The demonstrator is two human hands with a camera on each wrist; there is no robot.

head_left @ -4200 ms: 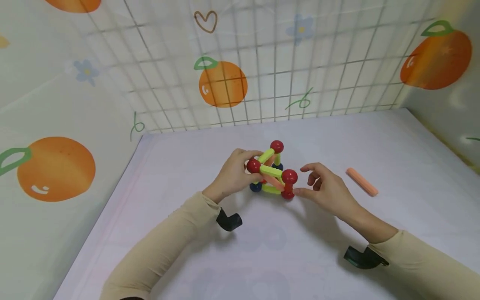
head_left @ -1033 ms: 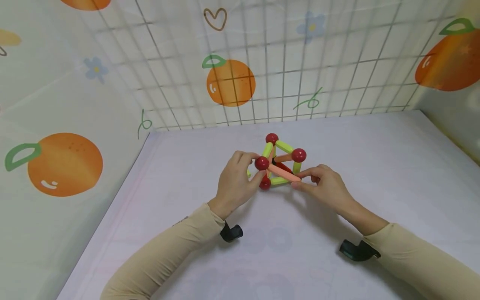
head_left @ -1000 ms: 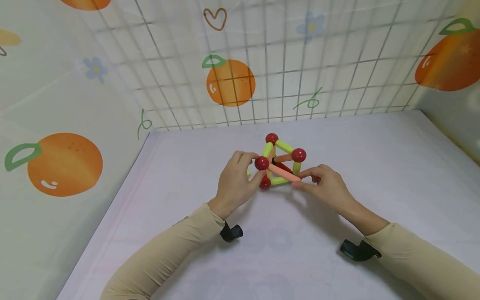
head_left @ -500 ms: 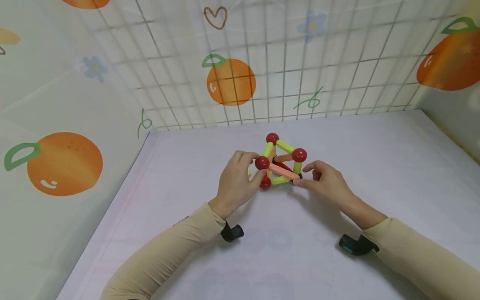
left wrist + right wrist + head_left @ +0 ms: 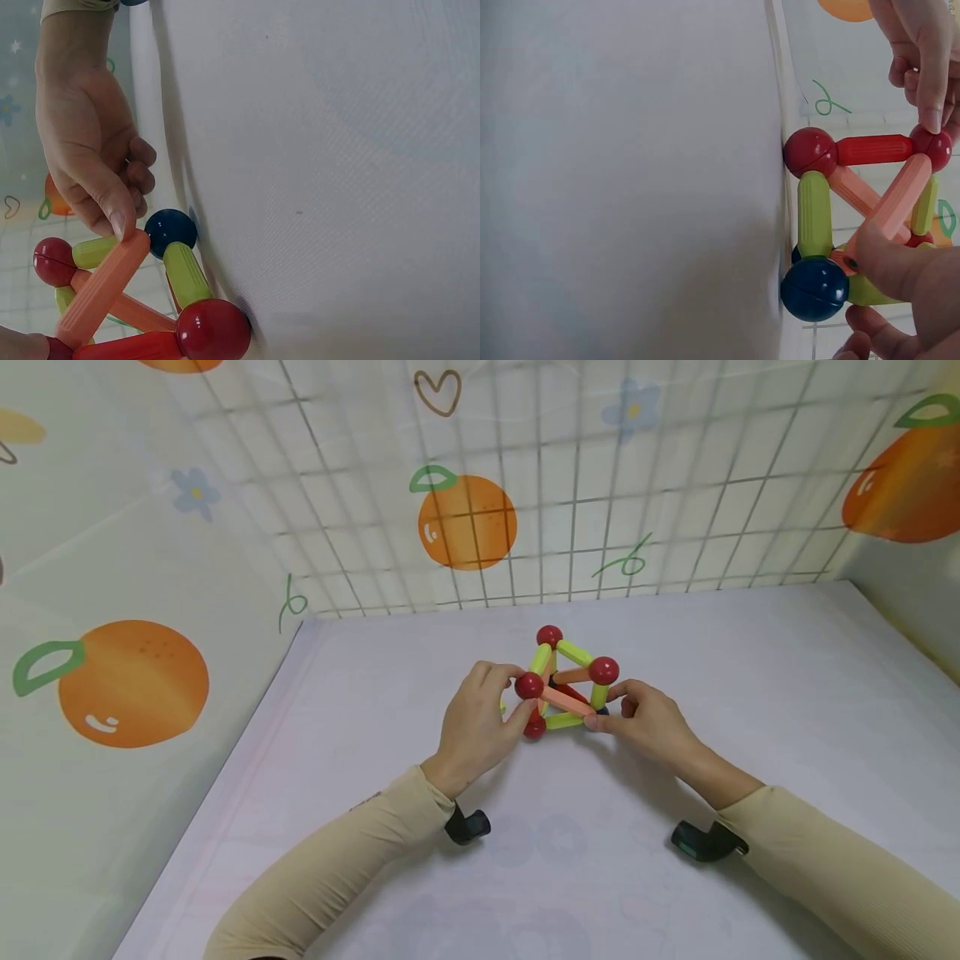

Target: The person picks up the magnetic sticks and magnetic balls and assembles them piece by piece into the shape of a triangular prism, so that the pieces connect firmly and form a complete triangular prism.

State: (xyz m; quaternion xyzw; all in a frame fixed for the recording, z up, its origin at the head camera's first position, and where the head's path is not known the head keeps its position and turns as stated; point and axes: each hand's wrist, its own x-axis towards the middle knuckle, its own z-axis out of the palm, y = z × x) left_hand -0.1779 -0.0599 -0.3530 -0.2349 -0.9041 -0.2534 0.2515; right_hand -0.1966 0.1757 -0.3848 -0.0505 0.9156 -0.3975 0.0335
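A cube-like frame of magnetic rods and balls stands on the table (image 5: 360,693), with red balls on top and yellow-green rods between several corners. My left hand (image 5: 476,718) pinches the near upper red ball (image 5: 529,685) between thumb and fingers. From that ball a salmon magnetic rod (image 5: 566,700) slants down across one side to a dark blue ball (image 5: 815,289) at a lower corner. My right hand (image 5: 656,727) has its thumb on the rod's lower end, its index finger by the upright yellow-green rod (image 5: 599,696). In the right wrist view, the thumb partly covers the rod.
A white cloth with printed oranges and a wire grid (image 5: 592,552) rise behind the table. Black wrist camera mounts (image 5: 468,827) hang below both sleeves.
The salmon rod, lying at the right 4.2 s ago, now spans the frame's side; the frame has been turned. Lately the right index finger lifted away, then came back to the frame's corner.
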